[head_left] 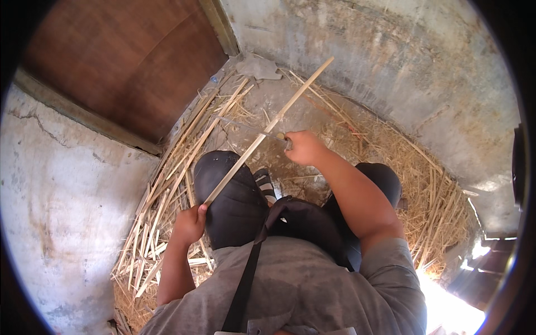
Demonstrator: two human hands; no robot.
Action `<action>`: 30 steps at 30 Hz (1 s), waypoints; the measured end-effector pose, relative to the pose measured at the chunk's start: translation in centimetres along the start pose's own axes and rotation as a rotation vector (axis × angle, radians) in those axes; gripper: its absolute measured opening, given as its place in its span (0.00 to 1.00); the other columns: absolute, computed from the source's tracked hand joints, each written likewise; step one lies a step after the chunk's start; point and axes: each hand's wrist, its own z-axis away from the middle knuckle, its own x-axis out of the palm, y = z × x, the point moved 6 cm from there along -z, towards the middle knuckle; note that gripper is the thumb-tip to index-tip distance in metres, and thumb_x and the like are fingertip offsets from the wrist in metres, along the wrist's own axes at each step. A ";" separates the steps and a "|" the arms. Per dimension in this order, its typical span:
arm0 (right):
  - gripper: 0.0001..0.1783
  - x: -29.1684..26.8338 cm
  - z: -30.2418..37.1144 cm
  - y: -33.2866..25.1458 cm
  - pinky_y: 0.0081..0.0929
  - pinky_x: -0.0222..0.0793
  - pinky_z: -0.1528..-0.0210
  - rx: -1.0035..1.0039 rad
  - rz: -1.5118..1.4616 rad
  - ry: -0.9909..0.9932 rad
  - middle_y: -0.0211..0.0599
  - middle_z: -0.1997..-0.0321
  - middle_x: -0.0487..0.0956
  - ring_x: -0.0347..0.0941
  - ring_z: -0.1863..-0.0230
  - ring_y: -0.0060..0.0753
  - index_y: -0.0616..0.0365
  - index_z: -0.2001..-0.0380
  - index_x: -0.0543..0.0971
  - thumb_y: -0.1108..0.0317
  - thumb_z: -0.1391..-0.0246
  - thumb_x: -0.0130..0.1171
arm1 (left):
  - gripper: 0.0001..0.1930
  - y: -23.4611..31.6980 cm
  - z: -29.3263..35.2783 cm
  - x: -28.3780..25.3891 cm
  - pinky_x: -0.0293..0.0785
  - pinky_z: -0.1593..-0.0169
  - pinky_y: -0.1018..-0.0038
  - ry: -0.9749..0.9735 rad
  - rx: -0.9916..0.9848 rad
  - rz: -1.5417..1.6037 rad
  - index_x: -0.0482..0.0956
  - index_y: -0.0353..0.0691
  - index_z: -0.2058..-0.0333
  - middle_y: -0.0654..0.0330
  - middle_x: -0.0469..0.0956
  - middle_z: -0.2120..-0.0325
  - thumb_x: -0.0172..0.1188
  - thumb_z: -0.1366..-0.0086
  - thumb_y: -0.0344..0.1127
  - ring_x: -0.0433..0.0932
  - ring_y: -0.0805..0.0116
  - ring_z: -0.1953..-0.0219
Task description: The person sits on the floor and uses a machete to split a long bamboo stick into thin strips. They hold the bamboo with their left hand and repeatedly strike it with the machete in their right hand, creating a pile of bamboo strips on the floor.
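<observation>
Stained walls [357, 44]. Pale strip [251, 151], seemingly unfinished: over left knee [239, 198], lower end pinched by left hand [191, 223]; knife [279, 136], gripped by right hand [306, 148], crossing it. Left of strip: loose strips [187, 139], possibly done.

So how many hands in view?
2: the left hand, gripping the strip at its lower end; the right hand, farther forward, holding the knife. No others show.

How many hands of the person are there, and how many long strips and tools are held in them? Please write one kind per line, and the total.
Hands: 2 (left hand, right hand)
Held long pale strip: 1
Held thin-bladed tool: 1
Total: 4
</observation>
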 end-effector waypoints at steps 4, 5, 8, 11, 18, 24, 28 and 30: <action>0.18 -1.2 1.0 -5.7 0.50 0.77 0.51 -0.128 0.238 -0.123 0.52 0.60 0.84 0.81 0.54 0.58 0.55 0.56 0.82 0.64 0.51 0.63 | 0.26 0.3 1.2 -0.6 0.72 0.67 0.48 0.041 0.035 -0.039 0.78 0.33 0.71 0.37 0.78 0.77 0.49 0.23 0.51 0.77 0.30 0.70; 0.18 -1.2 0.5 -3.3 0.50 0.77 0.51 -0.055 0.151 -0.056 0.52 0.60 0.84 0.81 0.54 0.57 0.55 0.55 0.82 0.64 0.51 0.63 | 0.26 0.8 0.9 -0.5 0.72 0.67 0.48 0.046 0.083 -0.076 0.78 0.32 0.71 0.37 0.77 0.77 0.49 0.23 0.51 0.77 0.30 0.70; 0.17 -0.6 -0.4 2.7 0.51 0.78 0.51 0.108 0.053 0.031 0.51 0.59 0.84 0.81 0.54 0.57 0.53 0.55 0.82 0.64 0.51 0.63 | 0.26 0.6 0.1 0.2 0.71 0.67 0.48 0.061 0.085 -0.007 0.78 0.32 0.71 0.37 0.77 0.77 0.49 0.23 0.51 0.77 0.31 0.71; 0.17 -2.0 -0.7 1.5 0.51 0.78 0.51 0.115 0.181 0.000 0.50 0.58 0.84 0.82 0.54 0.56 0.52 0.56 0.82 0.63 0.51 0.64 | 0.26 0.4 0.3 -0.5 0.71 0.68 0.48 0.012 0.021 0.040 0.77 0.32 0.72 0.37 0.77 0.78 0.49 0.23 0.50 0.77 0.31 0.71; 0.21 -2.5 0.8 -3.6 0.48 0.79 0.52 -0.036 0.315 -0.058 0.51 0.59 0.85 0.82 0.56 0.56 0.53 0.51 0.82 0.64 0.51 0.64 | 0.27 0.1 0.4 -0.4 0.72 0.68 0.49 0.018 0.047 0.007 0.76 0.32 0.72 0.38 0.77 0.78 0.49 0.23 0.51 0.77 0.32 0.72; 0.17 -4.7 -0.7 7.4 0.49 0.78 0.48 0.454 0.049 0.207 0.53 0.56 0.84 0.81 0.52 0.56 0.57 0.53 0.82 0.67 0.47 0.60 | 0.28 -1.0 1.9 -0.8 0.72 0.69 0.51 -0.022 0.035 0.035 0.76 0.32 0.73 0.40 0.77 0.79 0.49 0.23 0.52 0.78 0.34 0.72; 0.17 -5.0 -0.1 4.5 0.50 0.77 0.48 0.320 0.075 0.138 0.53 0.58 0.84 0.81 0.53 0.57 0.56 0.54 0.81 0.65 0.48 0.61 | 0.32 -2.1 1.8 -0.1 0.74 0.67 0.56 -0.097 -0.057 0.115 0.77 0.32 0.72 0.44 0.77 0.80 0.46 0.23 0.58 0.79 0.42 0.74; 0.16 -4.3 0.4 0.6 0.51 0.77 0.50 0.161 0.148 0.031 0.51 0.60 0.84 0.81 0.54 0.58 0.55 0.56 0.81 0.65 0.48 0.62 | 0.34 -2.4 1.7 0.4 0.74 0.66 0.59 -0.151 -0.102 0.183 0.78 0.32 0.72 0.47 0.76 0.80 0.44 0.23 0.60 0.79 0.49 0.74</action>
